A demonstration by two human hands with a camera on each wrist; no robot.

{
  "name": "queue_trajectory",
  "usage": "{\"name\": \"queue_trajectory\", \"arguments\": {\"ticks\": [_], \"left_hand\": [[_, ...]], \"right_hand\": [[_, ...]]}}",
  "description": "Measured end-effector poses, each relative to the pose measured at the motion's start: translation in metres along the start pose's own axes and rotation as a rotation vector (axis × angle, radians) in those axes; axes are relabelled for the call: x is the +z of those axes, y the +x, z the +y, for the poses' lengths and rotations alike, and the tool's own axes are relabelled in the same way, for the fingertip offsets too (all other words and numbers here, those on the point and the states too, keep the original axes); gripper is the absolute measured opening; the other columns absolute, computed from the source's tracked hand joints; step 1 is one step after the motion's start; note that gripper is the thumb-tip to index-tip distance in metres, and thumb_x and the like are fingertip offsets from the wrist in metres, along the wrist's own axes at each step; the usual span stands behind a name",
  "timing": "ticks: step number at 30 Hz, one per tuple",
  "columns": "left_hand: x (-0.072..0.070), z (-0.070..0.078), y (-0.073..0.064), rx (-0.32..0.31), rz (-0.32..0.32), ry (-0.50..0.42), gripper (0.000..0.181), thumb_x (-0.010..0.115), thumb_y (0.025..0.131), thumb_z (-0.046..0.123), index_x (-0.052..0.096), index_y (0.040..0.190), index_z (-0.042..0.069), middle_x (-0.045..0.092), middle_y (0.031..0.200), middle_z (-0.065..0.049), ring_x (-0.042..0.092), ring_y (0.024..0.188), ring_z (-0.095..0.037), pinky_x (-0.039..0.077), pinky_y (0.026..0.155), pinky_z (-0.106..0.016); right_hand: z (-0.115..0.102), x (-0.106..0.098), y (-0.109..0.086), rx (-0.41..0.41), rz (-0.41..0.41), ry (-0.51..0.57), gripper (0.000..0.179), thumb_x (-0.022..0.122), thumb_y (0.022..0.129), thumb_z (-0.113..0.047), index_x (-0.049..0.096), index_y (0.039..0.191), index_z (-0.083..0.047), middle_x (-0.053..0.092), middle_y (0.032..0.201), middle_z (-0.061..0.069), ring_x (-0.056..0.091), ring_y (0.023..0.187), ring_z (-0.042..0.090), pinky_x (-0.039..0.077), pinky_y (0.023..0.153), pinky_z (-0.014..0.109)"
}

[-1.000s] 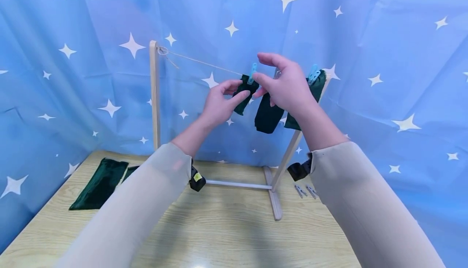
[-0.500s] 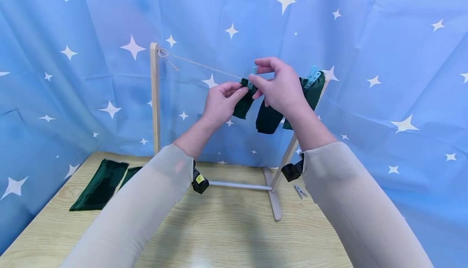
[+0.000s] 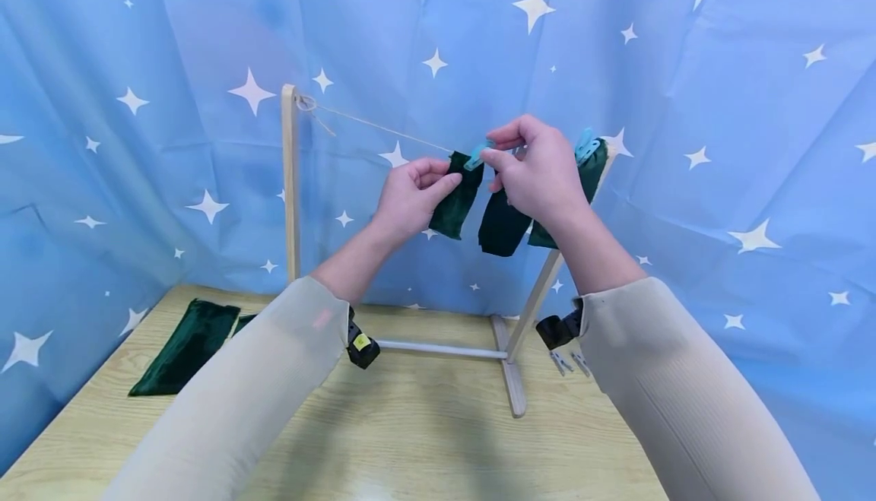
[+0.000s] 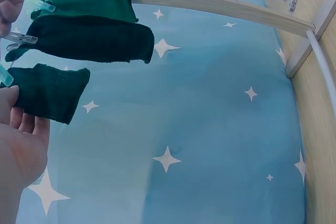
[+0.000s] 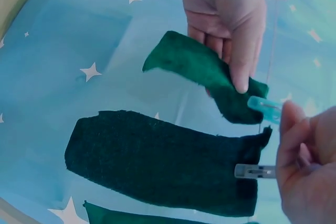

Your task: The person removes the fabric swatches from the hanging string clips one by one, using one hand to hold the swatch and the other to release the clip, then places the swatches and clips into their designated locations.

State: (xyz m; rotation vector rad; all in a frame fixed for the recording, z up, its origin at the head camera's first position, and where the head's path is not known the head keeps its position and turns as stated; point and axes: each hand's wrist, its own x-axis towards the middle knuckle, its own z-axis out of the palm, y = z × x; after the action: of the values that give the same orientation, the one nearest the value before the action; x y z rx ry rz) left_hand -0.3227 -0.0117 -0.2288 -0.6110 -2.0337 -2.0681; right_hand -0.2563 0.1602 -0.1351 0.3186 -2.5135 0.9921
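Note:
My left hand [image 3: 411,198] pinches the upper left edge of a small dark green cloth [image 3: 455,208] hanging at the cord [image 3: 383,118]. At the cloth's top right corner, a teal clothespin [image 5: 264,109] is between the thumb and fingers of my right hand [image 3: 545,170]. In the head view that clothespin slants up to the right. Beside it hangs a longer dark green cloth [image 5: 163,163] with a grey clothespin [image 5: 254,171] on its top edge. Farther right is another green cloth [image 4: 97,1], held by a teal clothespin [image 3: 587,147].
A wooden post [image 3: 290,182] carries the cord's left end; a slanting right post [image 3: 537,299] joins it through a white bar [image 3: 438,350]. More green cloth [image 3: 185,353] lies at the table's left. Grey clothespins [image 3: 561,363] lie right of the stand.
The teal clothespin in my right hand has tipped from nearly upright to leaning right. My right hand has lowered slightly. My left hand still holds the small cloth, which now shows more of its face.

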Motion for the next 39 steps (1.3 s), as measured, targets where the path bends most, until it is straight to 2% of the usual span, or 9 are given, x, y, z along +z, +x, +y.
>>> {"name": "queue_trajectory", "arguments": {"ticks": [3,6,12,20,23,25,33,36,39], "left_hand": [[-0.003,0.0,-0.004,0.002,-0.016,0.015,0.037,0.074,0.108,0.026,0.073,0.139,0.006,0.08,0.123,-0.015,0.074,0.112,-0.026,0.063,0.101,-0.04],[-0.007,0.0,-0.007,0.005,-0.031,0.016,0.042,0.074,0.108,0.026,0.069,0.146,0.008,0.08,0.123,-0.016,0.071,0.113,-0.022,0.06,0.095,-0.031],[-0.011,-0.001,-0.014,-0.017,-0.085,-0.031,0.037,0.074,0.108,0.025,0.072,0.14,0.006,0.079,0.129,-0.014,0.064,0.096,-0.016,0.053,0.07,-0.027],[-0.018,0.0,-0.027,-0.078,-0.159,-0.149,0.048,0.068,0.111,0.02,0.061,0.156,0.007,0.075,0.138,-0.012,0.069,0.098,-0.006,0.059,0.078,-0.025],[-0.024,0.001,-0.036,-0.092,-0.178,-0.168,0.049,0.066,0.112,0.019,0.058,0.159,0.008,0.077,0.13,-0.006,0.072,0.094,-0.004,0.061,0.078,-0.025],[-0.029,0.0,-0.044,-0.099,-0.193,-0.185,0.048,0.066,0.112,0.019,0.059,0.158,0.009,0.078,0.125,-0.004,0.074,0.092,-0.006,0.063,0.079,-0.026],[-0.061,-0.017,-0.081,-0.166,-0.236,-0.204,0.049,0.06,0.115,0.019,0.053,0.162,0.009,0.074,0.136,-0.01,0.084,0.092,-0.023,0.069,0.082,-0.038],[-0.075,-0.029,-0.094,-0.193,-0.235,-0.21,0.048,0.058,0.116,0.019,0.052,0.163,0.008,0.071,0.142,-0.014,0.085,0.094,-0.03,0.07,0.081,-0.042],[-0.087,-0.042,-0.107,-0.229,-0.237,-0.202,0.05,0.055,0.117,0.02,0.049,0.165,0.007,0.065,0.153,-0.019,0.084,0.097,-0.03,0.069,0.083,-0.043]], "right_hand": [[0.003,-0.002,-0.003,-0.011,0.032,0.011,0.026,0.067,0.111,-0.024,0.067,0.132,-0.008,0.066,0.118,0.01,0.075,0.083,0.032,0.055,0.06,0.024],[0.006,-0.005,-0.006,-0.03,0.078,0.024,0.026,0.066,0.112,-0.025,0.067,0.131,-0.007,0.066,0.119,0.01,0.074,0.077,0.022,0.055,0.061,0.022],[0.018,-0.015,-0.017,-0.065,0.175,0.135,0.028,0.068,0.111,-0.026,0.067,0.132,-0.007,0.067,0.118,0.002,0.07,0.067,0.006,0.056,0.061,0.019],[0.052,-0.039,-0.051,0.022,0.209,0.299,0.035,0.071,0.109,-0.025,0.065,0.141,-0.012,0.065,0.12,-0.006,0.069,0.064,0.01,0.056,0.055,0.021],[0.075,-0.045,-0.071,0.069,0.182,0.323,0.041,0.072,0.109,-0.024,0.062,0.146,-0.012,0.065,0.124,-0.004,0.069,0.066,0.011,0.055,0.054,0.021],[0.097,-0.046,-0.088,0.099,0.162,0.277,0.043,0.07,0.11,-0.028,0.06,0.149,-0.014,0.066,0.127,-0.007,0.069,0.068,0.012,0.055,0.055,0.021],[0.201,-0.03,-0.163,0.313,0.09,0.184,0.055,0.065,0.112,-0.036,0.052,0.164,-0.023,0.06,0.131,-0.013,0.07,0.074,0.009,0.058,0.058,0.027],[0.235,-0.022,-0.184,0.424,0.065,0.177,0.058,0.064,0.113,-0.04,0.05,0.166,-0.019,0.057,0.137,-0.009,0.07,0.076,0.006,0.059,0.06,0.027],[0.262,-0.014,-0.2,0.524,0.023,0.168,0.061,0.063,0.114,-0.04,0.048,0.166,-0.011,0.055,0.15,0.006,0.071,0.078,0.005,0.059,0.061,0.029]]}}
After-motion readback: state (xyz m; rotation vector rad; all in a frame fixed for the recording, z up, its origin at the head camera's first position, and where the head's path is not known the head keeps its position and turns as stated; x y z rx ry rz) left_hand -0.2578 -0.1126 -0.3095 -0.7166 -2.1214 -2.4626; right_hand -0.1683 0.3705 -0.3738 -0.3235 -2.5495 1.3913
